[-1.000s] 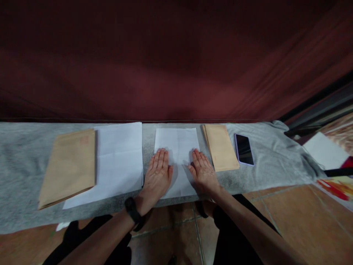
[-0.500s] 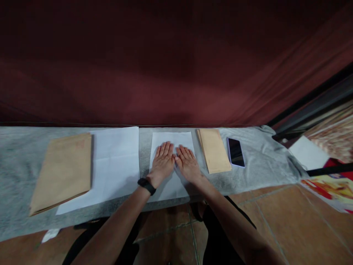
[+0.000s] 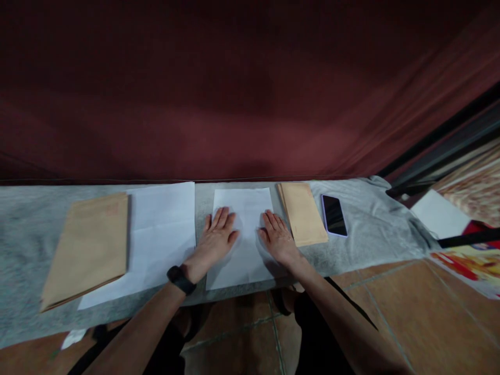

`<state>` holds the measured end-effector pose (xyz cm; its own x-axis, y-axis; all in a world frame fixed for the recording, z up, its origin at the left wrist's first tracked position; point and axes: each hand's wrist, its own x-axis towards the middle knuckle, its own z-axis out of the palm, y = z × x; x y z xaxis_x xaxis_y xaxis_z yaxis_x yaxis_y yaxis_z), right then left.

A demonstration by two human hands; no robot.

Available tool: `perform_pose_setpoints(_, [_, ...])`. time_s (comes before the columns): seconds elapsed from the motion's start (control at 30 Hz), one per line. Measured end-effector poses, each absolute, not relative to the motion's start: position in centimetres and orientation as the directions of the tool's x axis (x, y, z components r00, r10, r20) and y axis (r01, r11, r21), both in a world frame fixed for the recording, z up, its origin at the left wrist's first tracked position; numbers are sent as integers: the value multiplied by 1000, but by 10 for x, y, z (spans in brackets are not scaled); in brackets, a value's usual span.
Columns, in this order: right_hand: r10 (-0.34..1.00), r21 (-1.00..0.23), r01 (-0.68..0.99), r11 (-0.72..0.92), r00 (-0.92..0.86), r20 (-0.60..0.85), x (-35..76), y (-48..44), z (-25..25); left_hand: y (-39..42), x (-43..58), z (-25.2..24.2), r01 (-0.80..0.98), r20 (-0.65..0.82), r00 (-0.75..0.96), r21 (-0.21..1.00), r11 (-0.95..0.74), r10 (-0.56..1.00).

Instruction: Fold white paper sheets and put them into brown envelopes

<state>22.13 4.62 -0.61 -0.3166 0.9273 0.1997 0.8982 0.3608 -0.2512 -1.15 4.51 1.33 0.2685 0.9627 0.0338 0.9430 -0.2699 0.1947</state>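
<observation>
A sheet of white paper (image 3: 244, 250) lies flat in front of me on a grey cloth. My left hand (image 3: 219, 233) rests palm down over the paper's left edge, fingers stretched out and thumb apart. Over the right edge of the same sheet lies my right hand (image 3: 277, 237), also flat, with its fingers extended. Neither hand grips anything. Close by on the right is a small stack of brown envelopes (image 3: 305, 213). Larger white paper (image 3: 164, 229) lies to the left, partly under a stack of big brown envelopes (image 3: 88, 245).
A phone (image 3: 334, 215) with a purple edge lies right of the small envelopes. The grey cloth (image 3: 375, 224) covers the long narrow surface. A dark red curtain (image 3: 234, 125) hangs along its far side. Below the front edge is a tiled floor (image 3: 422, 312).
My hands have slid apart from the middle of the sheet, the left one to its left edge and the right one to its right edge. Both stay flat.
</observation>
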Motion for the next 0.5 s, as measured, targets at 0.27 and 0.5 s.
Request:
perform_pose_setpoints(0.27, [872,-275,828,490,-470,136,243,40,8,-11,-18,28,693,-89,698,336,-638,711])
perform_pose_setpoints(0.5, [869,-250,833,493,-481,113,243,41,13,-26,-20,40,707,-156,701,283,-648,696])
